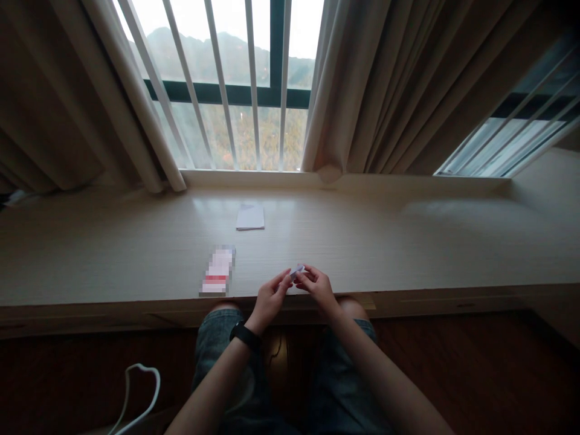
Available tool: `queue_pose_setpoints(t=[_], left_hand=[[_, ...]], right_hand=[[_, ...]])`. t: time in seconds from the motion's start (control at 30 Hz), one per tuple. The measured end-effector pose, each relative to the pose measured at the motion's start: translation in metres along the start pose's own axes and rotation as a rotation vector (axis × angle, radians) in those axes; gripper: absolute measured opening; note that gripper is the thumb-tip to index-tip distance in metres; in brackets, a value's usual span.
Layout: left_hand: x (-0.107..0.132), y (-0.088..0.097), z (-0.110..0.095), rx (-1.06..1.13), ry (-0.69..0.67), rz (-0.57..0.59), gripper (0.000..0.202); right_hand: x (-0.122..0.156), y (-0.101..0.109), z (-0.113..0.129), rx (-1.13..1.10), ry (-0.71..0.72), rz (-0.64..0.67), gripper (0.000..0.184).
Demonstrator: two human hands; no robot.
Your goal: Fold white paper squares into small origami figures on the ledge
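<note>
A small, pale folded piece of paper (296, 271) is pinched between my two hands, just above the table's front edge. My left hand (273, 295) grips its left end with thumb and fingers. On the other side, my right hand (317, 285) closes its fingertips on the right end. The fingers cover part of the paper, so its exact shape is hard to make out. Farther back lies a small stack of pale square paper sheets (250, 217), touched by neither hand.
A blurred-out phone-like rectangle (218, 272) lies left of my hands near the front edge. The long light wood-grain table (408, 241) runs beneath a barred window (235, 96) with curtains (362, 90). A white cable (156, 386) loops at lower left. My knees are under the edge.
</note>
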State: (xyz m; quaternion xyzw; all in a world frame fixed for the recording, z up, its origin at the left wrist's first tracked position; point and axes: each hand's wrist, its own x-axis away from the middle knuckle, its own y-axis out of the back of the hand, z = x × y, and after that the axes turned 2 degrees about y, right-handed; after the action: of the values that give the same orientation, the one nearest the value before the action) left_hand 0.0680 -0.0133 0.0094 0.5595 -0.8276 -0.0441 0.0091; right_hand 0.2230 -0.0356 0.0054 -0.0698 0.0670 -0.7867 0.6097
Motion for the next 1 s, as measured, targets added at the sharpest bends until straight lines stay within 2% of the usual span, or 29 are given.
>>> queue_pose_setpoints(t=[0.27,0.5,0.63,0.73,0.83,1.0], left_hand=[[0.000,0.003,-0.012,0.110,0.086,0.038,0.043],[0.004,0.003,-0.011,0.231,0.137,0.074,0.043],[0.006,0.006,-0.013,0.438,0.222,0.051,0.037],[0.008,0.008,-0.015,0.571,0.240,0.054,0.034],[0.009,0.008,-0.015,0.608,0.253,0.055,0.035],[0.007,0.008,-0.011,0.647,0.256,0.045,0.034]], right_hand=[[-0.001,0.002,0.006,0.011,-0.035,0.047,0.054],[0.002,-0.002,0.012,0.032,-0.039,0.035,0.045],[0.006,-0.002,0.007,0.161,-0.019,-0.040,0.040],[0.010,-0.002,0.004,0.261,-0.010,-0.017,0.040],[0.011,-0.005,0.003,0.307,-0.001,0.015,0.037],[0.007,-0.010,-0.001,0.329,0.044,-0.061,0.036]])
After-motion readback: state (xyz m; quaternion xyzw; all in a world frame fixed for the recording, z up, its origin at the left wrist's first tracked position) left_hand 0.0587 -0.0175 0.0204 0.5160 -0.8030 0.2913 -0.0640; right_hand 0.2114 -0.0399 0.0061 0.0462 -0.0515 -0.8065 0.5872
